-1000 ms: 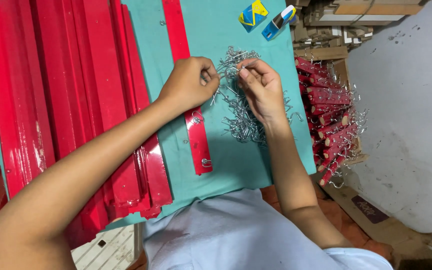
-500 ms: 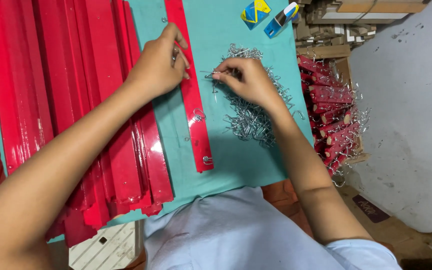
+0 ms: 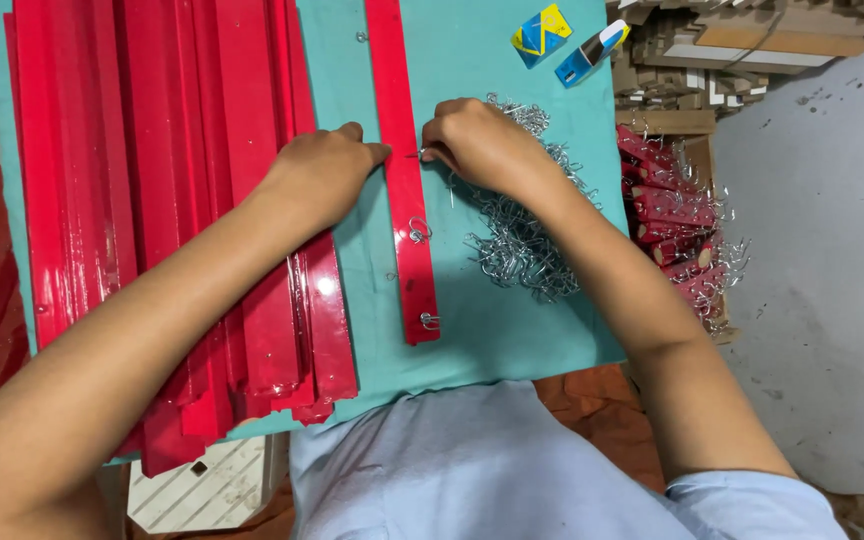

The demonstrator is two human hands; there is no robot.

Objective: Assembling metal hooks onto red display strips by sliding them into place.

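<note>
A single red strip (image 3: 405, 190) lies lengthwise on the teal cloth (image 3: 512, 330). Two metal hooks (image 3: 419, 231) are fixed in it near its close end. My left hand (image 3: 327, 170) rests on the cloth with its fingertips against the strip's left edge. My right hand (image 3: 477, 140) pinches a small metal hook at the strip's right edge, fingers closed on it. Under and beside my right wrist spreads a pile of loose metal hooks (image 3: 522, 245).
A thick stack of red strips (image 3: 172, 200) covers the left half of the cloth. A box of finished red strips with hooks (image 3: 677, 220) stands at the right. Two small blue packets (image 3: 562, 40) lie at the far edge. Grey floor (image 3: 822, 250) lies to the right.
Both hands have shifted from the hook pile to the single red strip. My right hand now holds a hook against the strip's edge, and my left hand steadies the other side.
</note>
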